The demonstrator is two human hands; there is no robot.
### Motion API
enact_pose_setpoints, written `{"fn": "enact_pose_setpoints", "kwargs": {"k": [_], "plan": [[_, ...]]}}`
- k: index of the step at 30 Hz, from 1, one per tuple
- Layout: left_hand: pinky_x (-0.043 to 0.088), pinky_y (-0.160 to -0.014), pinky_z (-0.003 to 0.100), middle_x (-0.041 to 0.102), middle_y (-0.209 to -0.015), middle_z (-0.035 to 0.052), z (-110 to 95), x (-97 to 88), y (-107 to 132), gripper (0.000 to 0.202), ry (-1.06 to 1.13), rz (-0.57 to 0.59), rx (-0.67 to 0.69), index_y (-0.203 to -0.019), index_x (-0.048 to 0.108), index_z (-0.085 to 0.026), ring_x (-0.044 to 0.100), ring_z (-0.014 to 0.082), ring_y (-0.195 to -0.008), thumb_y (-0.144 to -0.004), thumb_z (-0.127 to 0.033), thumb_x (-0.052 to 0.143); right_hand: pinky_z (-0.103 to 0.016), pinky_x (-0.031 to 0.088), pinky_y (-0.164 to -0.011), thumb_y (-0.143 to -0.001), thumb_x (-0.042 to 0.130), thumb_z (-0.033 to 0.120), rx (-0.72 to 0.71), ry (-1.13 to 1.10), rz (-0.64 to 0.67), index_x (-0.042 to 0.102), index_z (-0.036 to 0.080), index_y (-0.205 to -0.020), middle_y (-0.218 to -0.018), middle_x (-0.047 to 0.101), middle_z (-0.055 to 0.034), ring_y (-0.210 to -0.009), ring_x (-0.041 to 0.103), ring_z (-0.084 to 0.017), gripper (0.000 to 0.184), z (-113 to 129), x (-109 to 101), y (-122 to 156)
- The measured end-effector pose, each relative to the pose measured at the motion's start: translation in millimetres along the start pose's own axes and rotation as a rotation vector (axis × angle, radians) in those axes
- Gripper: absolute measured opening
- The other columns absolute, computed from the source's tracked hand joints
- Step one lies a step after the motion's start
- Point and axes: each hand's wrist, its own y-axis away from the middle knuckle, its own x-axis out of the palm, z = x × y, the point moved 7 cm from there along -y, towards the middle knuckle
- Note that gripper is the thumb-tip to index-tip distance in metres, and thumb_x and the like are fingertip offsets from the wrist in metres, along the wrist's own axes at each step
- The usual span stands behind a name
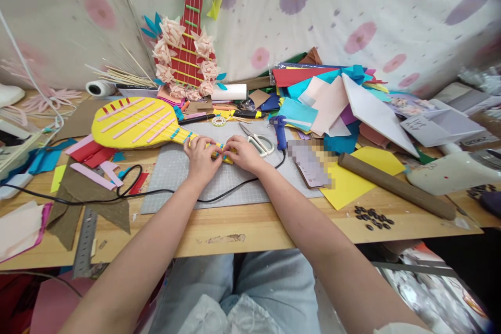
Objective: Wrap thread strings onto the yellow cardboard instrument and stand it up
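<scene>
A yellow paper-covered craft guitar (133,121) lies flat, its round body to the left and its neck pointing right over the grey cutting mat (164,188). Pink strips cross the body and blue strips cross the neck. My left hand (203,156) curls over the neck with its fingers bent around it. At the neck's right end, my right hand (242,154) pinches close beside the left fingertips. What lies between the fingertips is too small to make out. Just right of the hands are scissors (260,143) and a blue glue gun (279,133).
A red craft guitar (190,57) with paper flowers leans against the back curtain. Coloured paper (305,94) is piled at the back right. The glue gun's black cord (164,191) crosses the mat. A brown roll (395,185) and black beads (373,216) lie at the right.
</scene>
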Motion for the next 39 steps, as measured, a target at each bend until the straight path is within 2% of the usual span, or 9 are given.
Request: {"fn": "enact_pose_setpoints", "kwargs": {"k": [6,12,17,23,39], "plan": [[0.020,-0.106,0.049,0.062,-0.094,0.0011,1,0.7,-1,0.004,0.014,0.007,0.001,-0.065,0.064,-0.025,0.049,0.0231,-0.107,-0.068,-0.023,0.066,-0.031,0.041,-0.086,-0.078,0.060,0.015,0.025,-0.068,-0.001,0.065,0.016,-0.078,-0.090,0.058,-0.0054,-0.091,0.053,-0.017,0.005,-3,0,-1],[0.024,-0.103,0.047,0.062,-0.094,0.0014,9,3.4,-4,0.004,0.054,0.066,-0.147,-0.063,0.065,-0.026,0.049,0.0231,-0.106,-0.065,-0.024,0.068,-0.032,0.042,-0.084,-0.077,0.058,0.015,0.037,-0.050,-0.057,0.061,0.017,-0.092,-0.098,0.055,-0.0062,-0.095,0.052,-0.017,0.015,-1,-10,4],[0.024,-0.104,0.046,0.061,-0.093,0.0014,15,8.4,-4,0.004,0.081,0.115,-0.228,-0.062,0.065,-0.026,0.050,0.0232,-0.105,-0.064,-0.026,0.068,-0.033,0.041,-0.086,-0.078,0.058,0.021,-0.036,0.060,-0.018,0.064,0.018,-0.082,-0.099,0.055,-0.0067,-0.098,0.050,-0.019,0.007,9,-12,6],[0.020,-0.106,0.047,0.061,-0.092,0.0014,17,11.9,-5,0.004,0.098,0.149,-0.275,-0.061,0.064,-0.026,0.049,0.0236,-0.106,-0.062,-0.025,0.068,-0.033,0.040,-0.085,-0.079,0.057,0.019,-0.043,0.101,-0.009,0.066,0.017,-0.077,-0.095,0.058,-0.0065,-0.095,0.050,-0.019,0.009,10,-9,4],[0.021,-0.106,0.049,0.059,-0.096,0.0029,18,15.3,-8,0.003,0.078,0.189,-0.276,-0.060,0.066,-0.026,0.046,0.0259,-0.109,-0.060,-0.025,0.069,-0.031,0.041,-0.079,-0.078,0.057,0.017,-0.040,0.082,-0.018,0.064,0.017,-0.074,-0.095,0.058,-0.0062,-0.094,0.050,-0.018,0.008,12,-9,4]]}}
